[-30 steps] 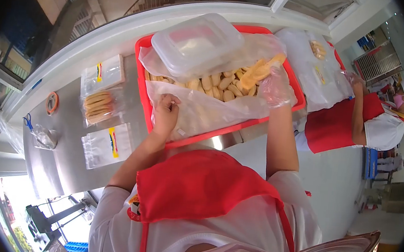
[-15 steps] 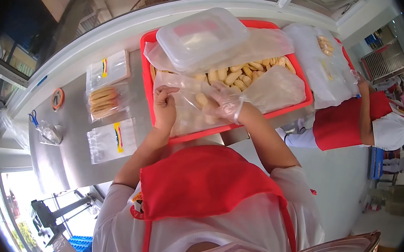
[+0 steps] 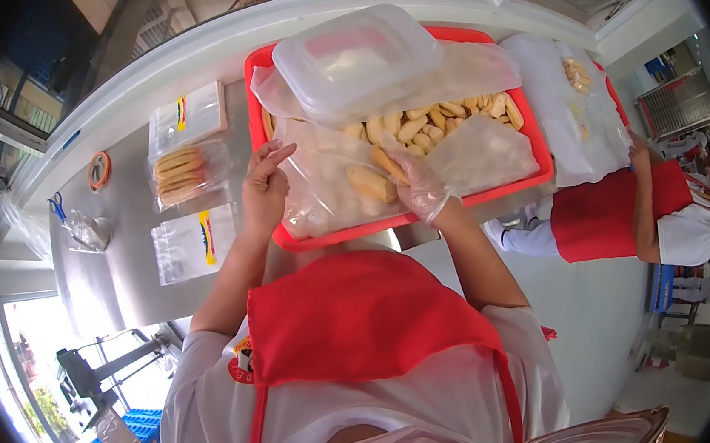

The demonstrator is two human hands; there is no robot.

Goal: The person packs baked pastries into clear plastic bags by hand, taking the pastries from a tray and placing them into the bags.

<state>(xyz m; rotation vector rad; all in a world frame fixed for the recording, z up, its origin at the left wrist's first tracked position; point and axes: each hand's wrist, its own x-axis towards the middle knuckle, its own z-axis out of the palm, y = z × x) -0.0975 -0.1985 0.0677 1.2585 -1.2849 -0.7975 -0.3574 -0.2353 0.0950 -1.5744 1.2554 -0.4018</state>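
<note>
My right hand (image 3: 423, 192), in a clear plastic glove, grips a finger-shaped biscuit (image 3: 389, 165) above the front of the red tray (image 3: 468, 197). Just below it, more biscuit (image 3: 370, 184) lies on the clear plastic sheet (image 3: 324, 189) covering that part of the tray. My left hand (image 3: 267, 183) is bare and at the tray's left rim, its index finger stretched toward the sheet and nothing visible in its grasp. Many pale biscuits (image 3: 415, 131) show between the sheets in the tray's middle.
A translucent plastic box (image 3: 357, 64) rests on the tray's back left. On the steel table (image 3: 118, 237) are a filled biscuit pack (image 3: 180, 175), flat labelled bags (image 3: 195, 243), a tape roll (image 3: 98, 171) and scissors (image 3: 57, 208). A co-worker in a red apron (image 3: 608, 212) stands right, beside another plastic-covered tray (image 3: 553, 112).
My right hand has moved slightly right and lifted a biscuit, uncovering biscuit on the sheet. My left hand has shifted left and down, to the tray's rim.
</note>
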